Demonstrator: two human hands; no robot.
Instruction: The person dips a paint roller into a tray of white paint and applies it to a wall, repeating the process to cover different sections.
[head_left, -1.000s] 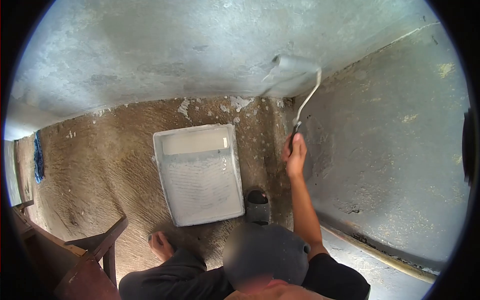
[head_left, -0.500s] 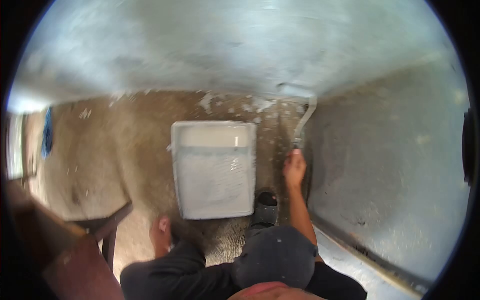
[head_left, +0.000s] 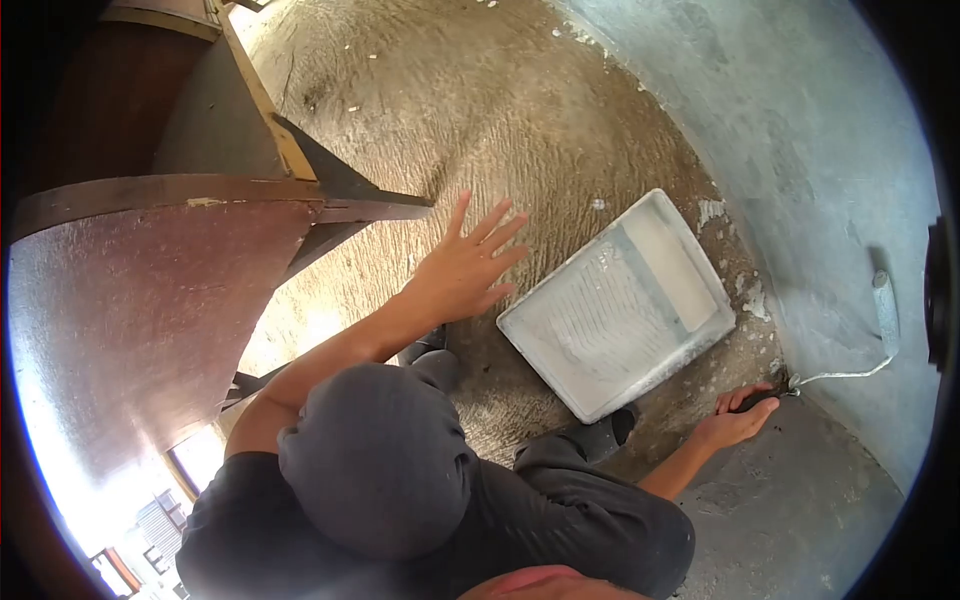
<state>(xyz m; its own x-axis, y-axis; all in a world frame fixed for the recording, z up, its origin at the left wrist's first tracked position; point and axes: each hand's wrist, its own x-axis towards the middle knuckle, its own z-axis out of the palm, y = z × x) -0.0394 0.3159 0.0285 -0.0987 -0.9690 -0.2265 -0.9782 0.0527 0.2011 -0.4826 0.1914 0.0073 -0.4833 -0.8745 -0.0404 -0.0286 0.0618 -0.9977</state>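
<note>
My right hand (head_left: 740,415), at the lower right, is wrapped round the dark handle of a paint roller (head_left: 885,310). Its wire frame bends out to a narrow, pale roller sleeve that lies at the grey wall (head_left: 830,200). Out in front of me, my left hand (head_left: 470,265) is held with its fingers spread and nothing in it. Between the two hands a paint tray (head_left: 541,373) sits on the floor, its rim smeared. Pale paint fills the deep end, and the ribbed slope is coated too.
A brown wooden piece of furniture (head_left: 160,270) with projecting legs stands at the left. The rough concrete floor (head_left: 400,130) has white flakes and spots, mostly along the wall. A second grey wall surface (head_left: 790,500) meets the first at the lower right. My feet are beside the tray.
My view has swung round, so the tray appears turned and farther right. My left hand has come up and out with fingers spread. The roller remains in my right hand at the wall.
</note>
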